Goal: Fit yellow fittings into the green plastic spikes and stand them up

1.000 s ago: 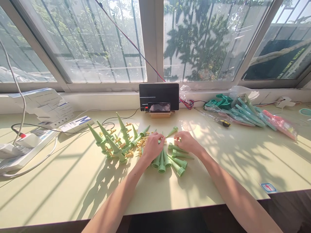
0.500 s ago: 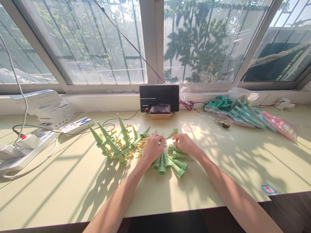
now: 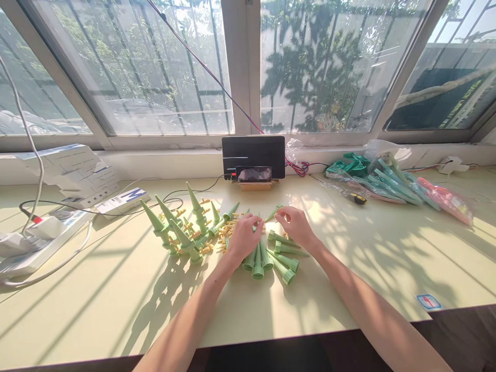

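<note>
In front of the black rectangular screen [image 3: 253, 151], my left grip [image 3: 245, 235] is curled, and my right grip [image 3: 297, 226] bends beside a tapered green plastic cone [image 3: 272, 213]. I cannot tell whether either grasps anything. Fanned green plastic cones [image 3: 258, 268] lie nearer me than the screen.

Sunlit windows [image 3: 321, 67], pale yellow table [image 3: 310, 305], leafy shadows [image 3: 372, 243]

This looks like a small workshop: a long table [image 3: 240, 315] under windows [image 3: 166, 67], with a power strip [image 3: 17, 262], boxes [image 3: 73, 168], bagged goods [image 3: 395, 181] and many matching green cones [image 3: 258, 262].
</note>
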The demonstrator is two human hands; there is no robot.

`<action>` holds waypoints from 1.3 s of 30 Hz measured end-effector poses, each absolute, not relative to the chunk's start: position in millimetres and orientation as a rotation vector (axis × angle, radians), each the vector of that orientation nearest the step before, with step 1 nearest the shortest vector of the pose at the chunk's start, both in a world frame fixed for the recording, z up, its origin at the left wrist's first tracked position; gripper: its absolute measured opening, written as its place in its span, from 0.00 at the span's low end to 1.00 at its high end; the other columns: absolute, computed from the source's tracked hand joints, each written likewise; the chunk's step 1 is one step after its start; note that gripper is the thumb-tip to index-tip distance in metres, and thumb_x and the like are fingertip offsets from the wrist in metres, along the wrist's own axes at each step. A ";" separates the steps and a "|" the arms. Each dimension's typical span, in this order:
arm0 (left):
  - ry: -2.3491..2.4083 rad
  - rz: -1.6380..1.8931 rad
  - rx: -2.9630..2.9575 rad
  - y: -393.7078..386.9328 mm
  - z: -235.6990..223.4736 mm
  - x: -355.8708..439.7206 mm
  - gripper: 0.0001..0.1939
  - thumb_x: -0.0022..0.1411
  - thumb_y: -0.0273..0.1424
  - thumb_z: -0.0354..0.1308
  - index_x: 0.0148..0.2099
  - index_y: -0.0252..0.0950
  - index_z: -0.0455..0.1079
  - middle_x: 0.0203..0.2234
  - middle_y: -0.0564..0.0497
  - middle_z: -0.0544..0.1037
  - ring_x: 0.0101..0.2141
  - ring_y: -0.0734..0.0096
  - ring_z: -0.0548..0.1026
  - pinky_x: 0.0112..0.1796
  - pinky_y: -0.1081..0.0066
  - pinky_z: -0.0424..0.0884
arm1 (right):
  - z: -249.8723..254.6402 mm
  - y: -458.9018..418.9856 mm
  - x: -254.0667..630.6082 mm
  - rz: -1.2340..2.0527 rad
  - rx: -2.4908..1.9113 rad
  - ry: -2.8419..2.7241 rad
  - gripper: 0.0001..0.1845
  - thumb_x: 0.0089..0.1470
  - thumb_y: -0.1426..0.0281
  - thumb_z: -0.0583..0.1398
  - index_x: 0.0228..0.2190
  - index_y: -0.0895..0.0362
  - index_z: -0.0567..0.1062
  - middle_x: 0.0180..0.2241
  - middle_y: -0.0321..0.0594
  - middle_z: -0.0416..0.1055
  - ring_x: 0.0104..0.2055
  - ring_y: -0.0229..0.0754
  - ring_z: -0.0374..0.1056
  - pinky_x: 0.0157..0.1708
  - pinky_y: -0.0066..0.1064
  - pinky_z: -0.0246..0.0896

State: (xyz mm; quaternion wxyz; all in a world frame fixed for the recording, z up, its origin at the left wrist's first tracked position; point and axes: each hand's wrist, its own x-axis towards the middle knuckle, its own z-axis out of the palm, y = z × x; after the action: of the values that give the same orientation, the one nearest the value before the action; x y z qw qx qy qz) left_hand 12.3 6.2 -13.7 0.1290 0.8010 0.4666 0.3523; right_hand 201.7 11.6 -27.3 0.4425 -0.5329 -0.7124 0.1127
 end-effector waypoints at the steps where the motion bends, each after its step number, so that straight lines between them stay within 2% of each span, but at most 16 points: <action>1: 1.347 1.029 2.328 5.9 -13.4 12.4 0.12 0.65 0.33 0.51 0.35 0.36 0.74 0.29 0.50 0.72 0.26 0.71 0.68 0.32 0.69 0.65 | -26.4 11.2 200.6 0.273 -1.311 -1.752 0.08 0.56 0.68 0.57 0.32 0.57 0.76 0.27 0.37 0.72 0.26 0.37 0.61 0.31 0.30 0.58; 10: 1.195 0.988 2.368 3.3 -11.6 14.7 0.10 0.65 0.32 0.52 0.41 0.38 0.74 0.30 0.51 0.70 0.23 0.74 0.65 0.32 0.70 0.65 | -23.0 3.2 190.4 0.261 -1.235 -1.812 0.09 0.60 0.66 0.56 0.33 0.56 0.75 0.28 0.37 0.72 0.26 0.37 0.61 0.29 0.28 0.57; 16: 1.141 0.979 2.377 3.4 -12.5 15.0 0.11 0.65 0.29 0.50 0.40 0.38 0.75 0.30 0.50 0.71 0.25 0.73 0.66 0.32 0.71 0.65 | -22.8 0.2 187.4 0.261 -1.237 -1.841 0.13 0.61 0.64 0.54 0.31 0.55 0.75 0.26 0.37 0.71 0.24 0.37 0.59 0.27 0.28 0.55; 23: 1.138 1.012 2.343 4.1 -11.0 15.7 0.11 0.65 0.31 0.50 0.36 0.37 0.74 0.28 0.51 0.70 0.24 0.75 0.65 0.29 0.72 0.64 | -20.4 -2.7 185.2 0.268 -1.215 -1.839 0.14 0.62 0.65 0.53 0.30 0.55 0.75 0.25 0.37 0.71 0.24 0.36 0.58 0.27 0.27 0.55; 26: 1.164 1.049 2.288 4.2 -8.5 15.2 0.12 0.65 0.32 0.51 0.34 0.37 0.74 0.27 0.52 0.72 0.23 0.75 0.65 0.29 0.72 0.64 | -19.5 -3.6 185.0 0.284 -1.202 -1.832 0.15 0.63 0.64 0.51 0.32 0.55 0.75 0.27 0.38 0.72 0.25 0.37 0.61 0.27 0.27 0.57; 31: 1.265 1.086 2.208 5.7 -5.2 12.8 0.12 0.64 0.33 0.51 0.32 0.37 0.74 0.26 0.52 0.74 0.22 0.74 0.65 0.30 0.71 0.64 | -21.6 -3.8 185.2 0.337 -1.144 -1.871 0.11 0.62 0.68 0.53 0.41 0.55 0.74 0.38 0.41 0.75 0.31 0.37 0.67 0.30 0.28 0.63; 35: 1.305 1.110 2.206 6.1 -4.3 12.4 0.12 0.63 0.32 0.52 0.31 0.37 0.74 0.25 0.53 0.74 0.22 0.74 0.66 0.31 0.71 0.64 | -23.0 -3.7 185.5 0.349 -1.140 -1.939 0.11 0.60 0.69 0.55 0.43 0.54 0.74 0.38 0.40 0.74 0.29 0.36 0.66 0.31 0.29 0.63; 39: 1.295 1.106 2.202 4.8 -3.7 13.3 0.13 0.64 0.34 0.52 0.31 0.37 0.74 0.25 0.53 0.73 0.22 0.75 0.66 0.30 0.71 0.64 | -24.0 -2.8 185.9 0.340 -1.148 -1.946 0.10 0.60 0.67 0.56 0.41 0.54 0.75 0.35 0.40 0.73 0.30 0.37 0.66 0.31 0.29 0.63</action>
State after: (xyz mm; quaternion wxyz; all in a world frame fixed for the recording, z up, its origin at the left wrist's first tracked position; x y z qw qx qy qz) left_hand 13.3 4.8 -3.7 0.1779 0.7784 0.4578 0.3909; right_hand 185.9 -2.8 -24.0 0.4154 -0.4570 -0.7748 0.1354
